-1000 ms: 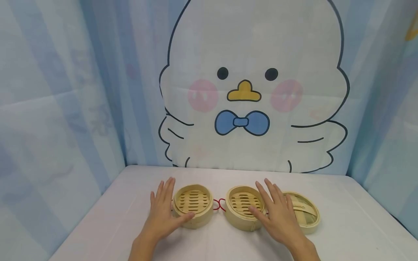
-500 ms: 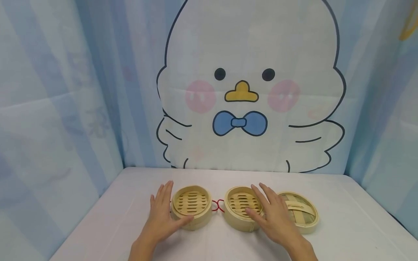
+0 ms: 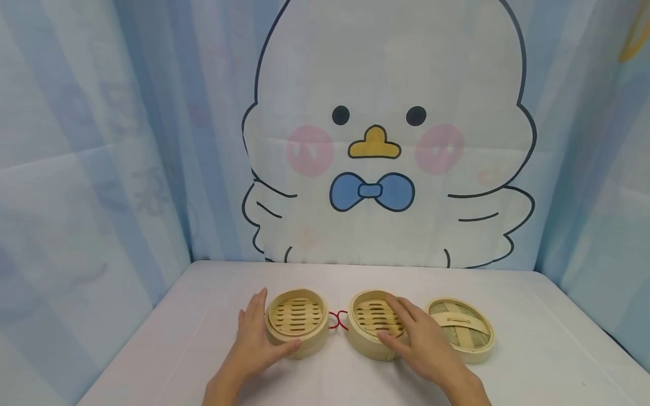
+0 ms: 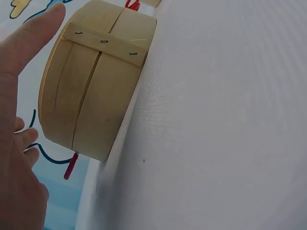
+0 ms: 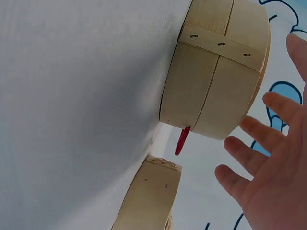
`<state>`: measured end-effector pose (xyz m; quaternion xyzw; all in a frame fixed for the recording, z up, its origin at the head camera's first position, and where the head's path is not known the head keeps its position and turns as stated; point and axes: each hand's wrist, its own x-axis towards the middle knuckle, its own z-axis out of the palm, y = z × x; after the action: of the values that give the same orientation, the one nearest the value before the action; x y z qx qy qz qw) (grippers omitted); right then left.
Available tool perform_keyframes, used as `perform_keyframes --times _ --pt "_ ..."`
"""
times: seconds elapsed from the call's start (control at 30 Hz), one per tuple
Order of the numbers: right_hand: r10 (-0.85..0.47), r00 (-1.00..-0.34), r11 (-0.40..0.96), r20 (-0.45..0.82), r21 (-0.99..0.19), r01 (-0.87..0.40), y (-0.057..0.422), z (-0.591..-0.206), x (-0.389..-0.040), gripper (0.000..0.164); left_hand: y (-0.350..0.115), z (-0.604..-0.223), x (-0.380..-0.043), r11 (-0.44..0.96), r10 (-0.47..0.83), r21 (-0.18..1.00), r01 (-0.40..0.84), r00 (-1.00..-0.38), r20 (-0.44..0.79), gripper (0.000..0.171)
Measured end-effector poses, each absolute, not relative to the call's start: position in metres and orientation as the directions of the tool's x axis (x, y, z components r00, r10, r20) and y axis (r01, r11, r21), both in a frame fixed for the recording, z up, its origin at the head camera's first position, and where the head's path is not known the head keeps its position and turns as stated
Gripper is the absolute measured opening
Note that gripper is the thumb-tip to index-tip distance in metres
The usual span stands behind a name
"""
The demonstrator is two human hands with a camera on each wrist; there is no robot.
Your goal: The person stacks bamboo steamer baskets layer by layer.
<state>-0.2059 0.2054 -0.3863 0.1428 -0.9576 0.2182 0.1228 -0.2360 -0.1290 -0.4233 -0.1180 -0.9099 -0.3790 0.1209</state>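
Observation:
Two round bamboo steamer baskets with slatted bottoms stand upright on the white table, the left basket and the right basket. Red loops are fixed to their sides. Beside the left basket is my left hand, thumb spread before its front and fingers along its far-left side. Nothing is gripped there; contact is hard to tell. My right hand hovers at the right basket's right side, fingers spread over its rim. In the right wrist view the right hand's fingers are extended near the basket wall, holding nothing.
A woven bamboo steamer lid lies to the right of the right basket, close behind the right hand. The white tabletop meets a curtain with a cartoon bird at the back; more curtains hang at both sides.
My right hand has shifted left and slightly down toward the right basket, uncovering more of the lid. The left hand's fingers have closed together a little beside the left basket. The baskets remain in place.

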Motion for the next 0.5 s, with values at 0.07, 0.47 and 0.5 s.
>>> perform_keyframes --times 0.07,0.47,0.5 --pt "-0.220 -0.937 0.867 0.272 -0.386 -0.315 0.2052 -0.3871 -0.2065 0.074 -0.1284 -0.4240 -0.2362 0.672 0.122 0.678 0.299 -0.947 0.297 0.129" --pt "-0.219 -0.950 0.859 0.224 -0.418 -0.297 0.2048 -0.3880 -0.2061 0.080 -0.1243 -0.4275 -0.2342 0.618 0.084 0.756 0.215 -0.974 0.208 0.129" --pt "-0.222 -0.951 0.854 0.217 -0.427 -0.297 0.2054 -0.3876 -0.2061 0.080 -0.1243 -0.4274 -0.2339 0.615 0.081 0.760 0.210 -0.976 0.203 0.129"
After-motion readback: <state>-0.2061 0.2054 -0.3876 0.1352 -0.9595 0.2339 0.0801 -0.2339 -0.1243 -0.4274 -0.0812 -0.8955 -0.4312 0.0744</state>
